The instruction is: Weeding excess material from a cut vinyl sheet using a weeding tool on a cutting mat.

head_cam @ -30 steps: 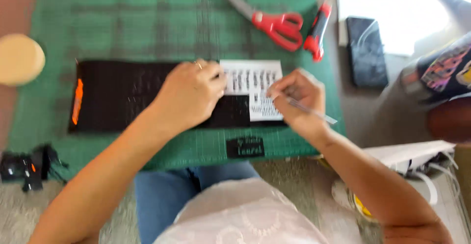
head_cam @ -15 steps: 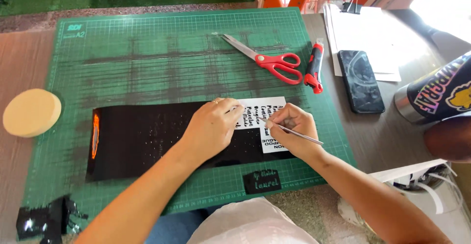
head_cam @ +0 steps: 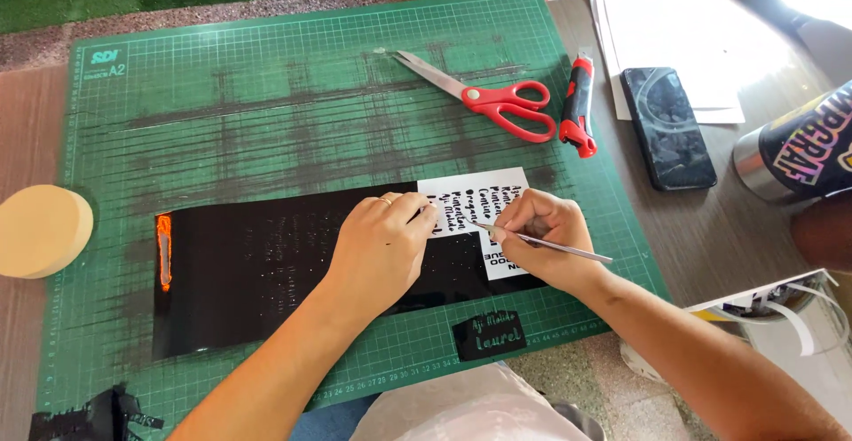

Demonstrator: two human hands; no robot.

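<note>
Left hand: flat on the black vinyl sheet, fingers spread and pressing it down at the edge of the white patch; it grips nothing.
Right hand: pinched tight around a thin metal weeding pick, pen-style, tip down at the lettering.
Vinyl sheet: lies flat along the near half of the green cutting mat, an orange glint at its left end.
Weeded patch: at the sheet's right end the white backing shows with black lettering standing on it, so there the surplus black is off.
Progress: by my reading, only that right end is cleared; the long stretch under and left of the left hand is all black, with faint cut marks, so most of the picking looks yet to do.
Scrap: a crumpled bit of black vinyl sits at the mat's near left corner.
Small black label: pale script on it, lying just near the sheet's front edge.
Red-handled scissors: resting apart at the far side of the mat, red utility knife just beside.
Desk: a dark phone on the right, white paper beyond it.
Round cream sponge: off the mat's left edge.
</note>
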